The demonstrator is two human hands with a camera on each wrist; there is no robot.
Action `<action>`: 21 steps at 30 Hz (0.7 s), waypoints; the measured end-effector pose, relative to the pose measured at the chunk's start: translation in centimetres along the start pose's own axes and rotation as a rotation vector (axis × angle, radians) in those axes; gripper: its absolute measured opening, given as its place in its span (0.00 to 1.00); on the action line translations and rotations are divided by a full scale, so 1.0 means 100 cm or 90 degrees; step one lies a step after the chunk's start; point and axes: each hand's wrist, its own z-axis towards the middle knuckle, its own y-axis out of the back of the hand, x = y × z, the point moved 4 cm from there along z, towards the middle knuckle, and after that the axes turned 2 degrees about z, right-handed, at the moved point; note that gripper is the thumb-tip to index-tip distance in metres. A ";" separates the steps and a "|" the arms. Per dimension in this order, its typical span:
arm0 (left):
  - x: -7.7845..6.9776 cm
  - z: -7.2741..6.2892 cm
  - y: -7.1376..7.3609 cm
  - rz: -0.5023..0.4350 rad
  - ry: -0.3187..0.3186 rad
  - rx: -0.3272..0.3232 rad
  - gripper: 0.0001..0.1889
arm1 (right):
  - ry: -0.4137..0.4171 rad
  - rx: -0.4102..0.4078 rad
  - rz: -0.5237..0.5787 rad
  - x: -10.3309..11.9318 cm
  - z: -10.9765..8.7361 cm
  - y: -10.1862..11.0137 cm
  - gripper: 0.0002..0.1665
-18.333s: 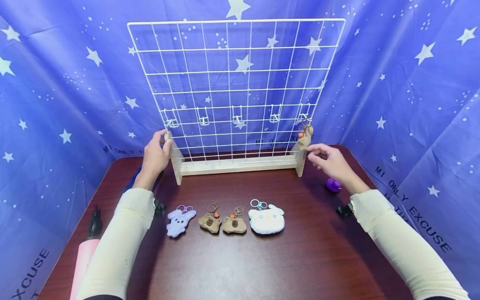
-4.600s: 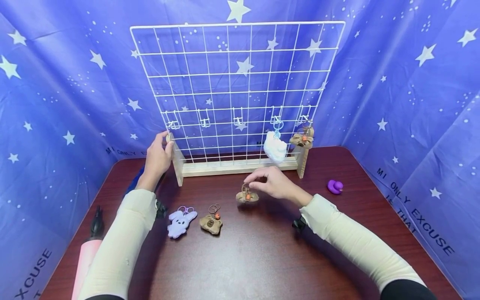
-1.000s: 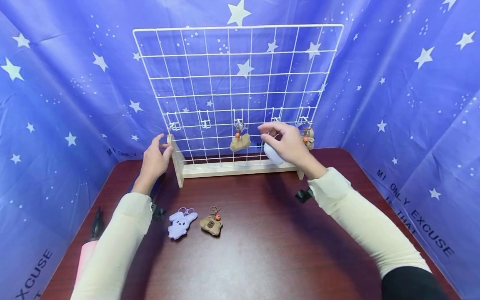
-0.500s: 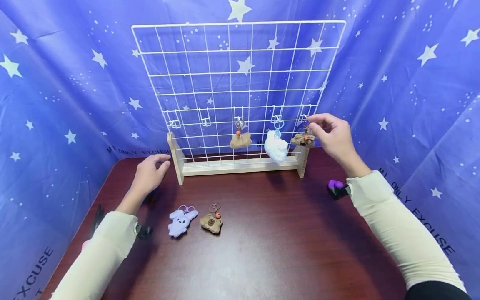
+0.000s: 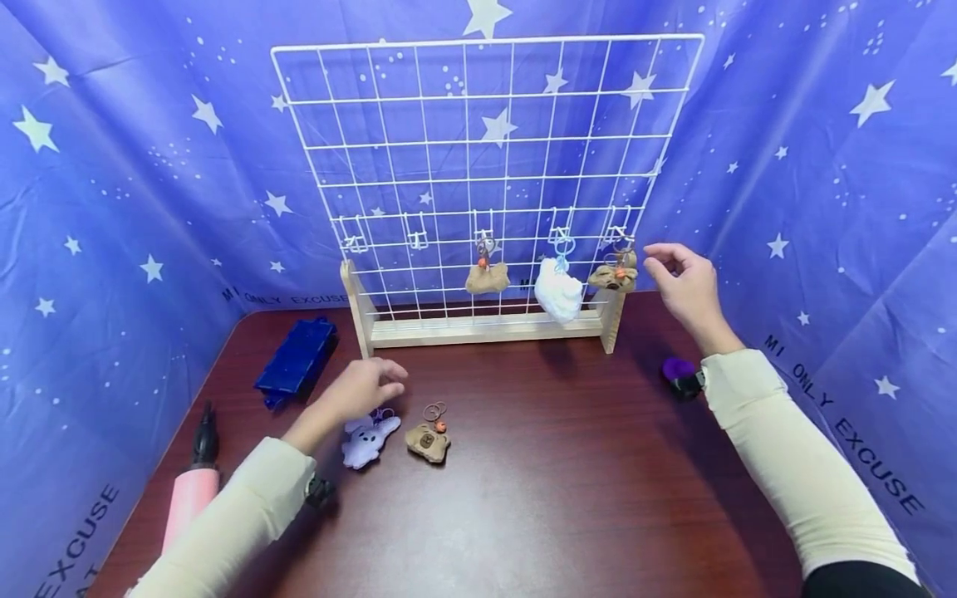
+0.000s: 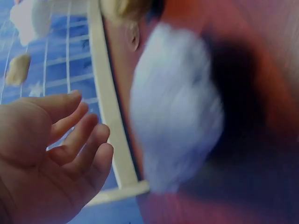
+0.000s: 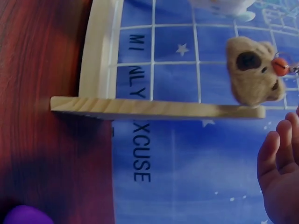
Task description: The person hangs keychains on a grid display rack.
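Note:
My left hand [image 5: 359,390], fingers loosely bent, hovers just above the lilac rabbit plush keychain [image 5: 366,442] on the table and holds nothing. A brown bear-like plush keychain [image 5: 428,443] with an orange bead lies to the rabbit's right. Off the right end of the white wire grid rack [image 5: 489,178], my right hand [image 5: 688,286] is raised with nothing in its fingers. Beside it, another brown plush keychain [image 5: 615,279] hangs on the end hook. A white plush keychain [image 5: 559,291] and a third brown one [image 5: 488,277] hang from hooks further left.
Two hooks at the rack's left, one of them the outer hook [image 5: 355,242], carry nothing. A dark blue case [image 5: 297,359] and a pink cylinder with a black tip [image 5: 193,498] lie at the left. A purple rubber duck [image 5: 676,368] sits near my right wrist.
White and brown keychains came onto the rack earlier. In the last second my left hand left the rack's left post for the rabbit. My right hand went right, past the end keychain.

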 end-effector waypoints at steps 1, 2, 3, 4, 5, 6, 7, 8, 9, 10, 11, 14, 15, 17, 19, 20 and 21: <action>-0.004 0.000 -0.005 0.002 -0.010 0.018 0.12 | -0.007 0.004 -0.007 -0.002 0.000 0.000 0.14; -0.007 0.000 -0.009 0.008 -0.021 0.033 0.12 | -0.015 0.008 -0.011 -0.004 0.000 -0.001 0.14; -0.011 0.000 -0.013 0.015 -0.032 0.044 0.12 | -0.022 0.014 -0.016 -0.006 0.000 -0.002 0.15; -0.013 -0.001 -0.015 0.017 -0.037 0.053 0.13 | -0.029 0.020 -0.020 -0.007 0.000 -0.002 0.15; -0.015 -0.001 -0.018 0.017 -0.043 0.060 0.13 | -0.037 0.027 -0.021 -0.009 0.000 -0.003 0.16; -0.017 -0.001 -0.020 0.023 -0.051 0.062 0.13 | -0.045 0.034 -0.023 -0.010 0.001 -0.004 0.16; -0.018 -0.001 -0.021 0.025 -0.054 0.063 0.13 | -0.053 0.043 -0.025 -0.012 0.001 -0.005 0.17; -0.019 -0.002 -0.021 0.031 -0.058 0.062 0.13 | -0.060 0.051 -0.028 -0.014 0.001 -0.006 0.18; -0.019 -0.002 -0.022 0.035 -0.060 0.061 0.13 | -0.067 0.061 -0.032 -0.015 0.001 -0.007 0.19; -0.018 -0.003 -0.022 0.037 -0.063 0.060 0.12 | -0.073 0.072 -0.036 -0.017 0.002 -0.009 0.20; -0.018 -0.003 -0.022 0.043 -0.067 0.060 0.12 | -0.081 0.084 -0.039 -0.019 0.002 -0.010 0.21; -0.014 -0.005 -0.023 0.061 -0.072 0.061 0.12 | -0.100 0.124 -0.045 -0.024 0.001 -0.013 0.24; -0.012 -0.006 -0.022 0.065 -0.071 0.059 0.12 | -0.106 0.138 -0.043 -0.025 0.001 -0.013 0.25; -0.008 -0.007 -0.022 0.074 -0.065 0.053 0.12 | -0.118 0.157 -0.041 -0.028 0.001 -0.014 0.27; -0.005 -0.008 -0.021 0.081 -0.063 0.047 0.12 | -0.125 0.170 -0.034 -0.030 0.001 -0.016 0.28; -0.003 -0.008 -0.021 0.082 -0.063 0.045 0.13 | -0.125 0.175 -0.031 -0.031 0.001 -0.016 0.28; -0.002 -0.008 -0.021 0.081 -0.061 0.045 0.13 | -0.125 0.178 -0.030 -0.032 0.001 -0.017 0.28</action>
